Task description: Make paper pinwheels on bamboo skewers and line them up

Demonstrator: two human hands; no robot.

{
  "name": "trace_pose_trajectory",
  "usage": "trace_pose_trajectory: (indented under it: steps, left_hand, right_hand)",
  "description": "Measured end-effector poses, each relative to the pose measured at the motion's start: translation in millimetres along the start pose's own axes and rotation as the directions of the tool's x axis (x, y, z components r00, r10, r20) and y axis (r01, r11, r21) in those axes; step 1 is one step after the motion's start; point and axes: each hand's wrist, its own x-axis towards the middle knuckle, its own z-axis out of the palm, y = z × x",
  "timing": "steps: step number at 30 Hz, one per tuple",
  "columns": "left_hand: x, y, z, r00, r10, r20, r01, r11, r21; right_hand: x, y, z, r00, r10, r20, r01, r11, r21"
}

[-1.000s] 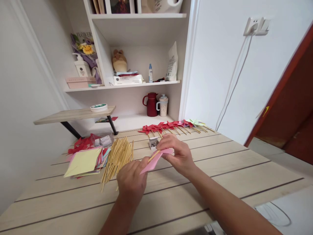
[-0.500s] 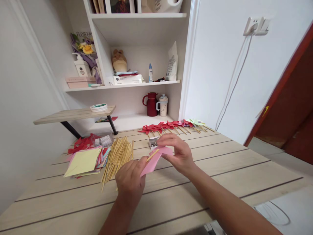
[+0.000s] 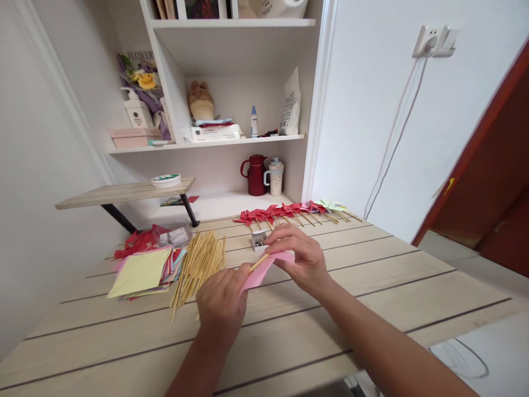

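Note:
My left hand (image 3: 223,302) grips a thin wooden stick (image 3: 259,262) together with the lower end of a pink paper piece (image 3: 256,275), held just above the wooden table (image 3: 372,275). My right hand (image 3: 298,255) pinches the upper end of the same pink paper, fingers curled over it. Right behind my hands sits a small open box of metal pins (image 3: 259,240). A loose pile of wooden sticks (image 3: 198,263) lies to the left of my left hand.
A stack of coloured paper squares (image 3: 142,270) lies at the left, with red paper pieces (image 3: 138,242) behind it. A row of finished paper pinwheels (image 3: 289,212) lines the table's far edge. Shelves hold a red jug (image 3: 256,175), a cup and bottles.
My right hand's fingers have shifted slightly on the pink paper's upper end, folding it down over the stick tip. The left hand has hardly moved.

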Motion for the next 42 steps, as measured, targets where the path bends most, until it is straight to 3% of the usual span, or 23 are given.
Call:
trace_pose_trajectory:
  steps: [17,20,26,33,42]
  left_hand:
    - [7.2,8.8,-1.6,0.997,0.033,-0.072,-0.026,0.995,0.097]
    - [4.1,8.0,0.9,0.997,0.028,-0.07,-0.025,0.999,0.045]
    - [4.2,5.7,-0.1,0.995,-0.102,-0.003,0.102,0.995,-0.009]
    - [6.7,0.3,-4.1,0.975,-0.219,-0.041,0.219,0.976,-0.009]
    - [6.7,-3.4,0.1,0.984,-0.18,-0.008,0.18,0.984,-0.002]
  right_hand:
    - [-0.4,-6.7,5.1,0.998,0.069,-0.008,-0.07,0.994,-0.081]
    - [0.0,-6.2,3.5,1.0,0.028,-0.001,-0.028,0.995,-0.1]
    - [0.9,-5.5,-2.7,0.995,-0.099,0.005,0.099,0.986,-0.132]
    - [1.7,0.8,-7.8,0.989,-0.145,-0.006,0.141,0.972,-0.189]
    - [3.9,0.3,-12.4,0.984,-0.177,0.018,0.175,0.951,-0.253]
